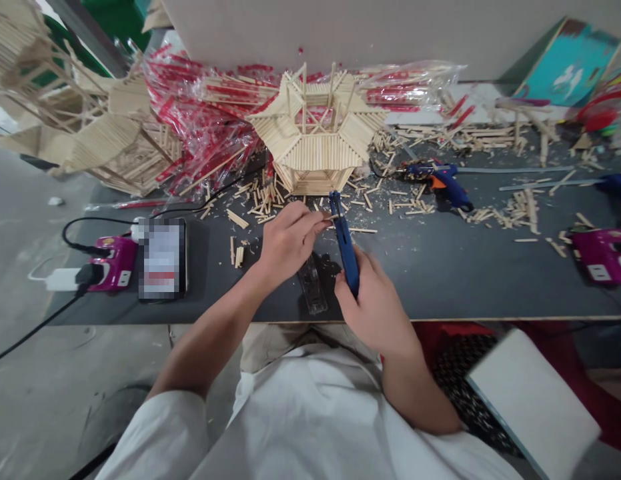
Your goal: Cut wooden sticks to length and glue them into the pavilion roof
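Note:
My right hand point(377, 300) is wrapped round a long blue hand tool point(346, 250), perhaps a cutter, its slim end pointing away from me. Close to its left side, my left hand point(290, 240) pinches a thin wooden stick point(333, 218) that reaches to the tool's upper end. Whether the tool's jaws touch the stick is too small to tell. Below my left hand lies a dark, clear-looking strip point(313, 287). Just beyond both hands stands a roofed model pavilion point(320, 153) built of wooden sticks.
Cut stick pieces point(267, 200) litter the grey table point(470, 267). A blue glue gun point(447, 183) lies at right. Left are a phone point(163, 260), a purple power socket point(113, 263) and a larger stick model point(105, 133). Plastic-wrapped red-marked sticks point(200, 107) lie behind.

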Demonstrator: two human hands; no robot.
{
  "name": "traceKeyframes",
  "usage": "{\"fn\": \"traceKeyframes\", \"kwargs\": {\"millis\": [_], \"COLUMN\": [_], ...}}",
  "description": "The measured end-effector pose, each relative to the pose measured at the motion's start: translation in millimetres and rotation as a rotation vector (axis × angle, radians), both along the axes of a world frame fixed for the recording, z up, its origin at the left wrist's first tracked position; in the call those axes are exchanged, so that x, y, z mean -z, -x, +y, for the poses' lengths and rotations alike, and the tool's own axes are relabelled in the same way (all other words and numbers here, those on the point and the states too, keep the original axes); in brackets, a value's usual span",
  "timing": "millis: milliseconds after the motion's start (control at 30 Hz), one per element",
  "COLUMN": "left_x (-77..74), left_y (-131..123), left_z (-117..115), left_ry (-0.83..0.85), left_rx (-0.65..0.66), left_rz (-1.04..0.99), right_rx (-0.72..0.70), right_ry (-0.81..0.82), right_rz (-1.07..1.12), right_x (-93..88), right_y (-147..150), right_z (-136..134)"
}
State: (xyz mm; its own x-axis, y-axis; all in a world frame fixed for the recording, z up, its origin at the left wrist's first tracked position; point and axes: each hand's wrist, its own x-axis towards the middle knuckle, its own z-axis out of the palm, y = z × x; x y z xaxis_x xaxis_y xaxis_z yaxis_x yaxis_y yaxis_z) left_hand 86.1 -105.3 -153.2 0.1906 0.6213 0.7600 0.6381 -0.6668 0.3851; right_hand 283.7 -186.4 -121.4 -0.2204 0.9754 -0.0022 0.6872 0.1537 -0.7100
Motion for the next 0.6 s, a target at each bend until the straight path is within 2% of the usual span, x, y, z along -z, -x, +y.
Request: {"fn": "traceKeyframes", "kwargs": {"millis": [300,600], "left_x": [3.9,-1.1], "left_y": [0.4,0.9], "left_z": [1.7,2.0], "left_ry": [0.030,-0.013], "left_rx": [-0.027,0.006], "left_rz": [-0.003,-0.016], "right_rx": [-0.007,-0.014], "right_ry": [0.002,0.023], "right_rz": [-0.017,0.031], "right_x": [-1.8,-4.0], "right_y": [3.4,-0.2], "right_z": [0.1,1.6]}}
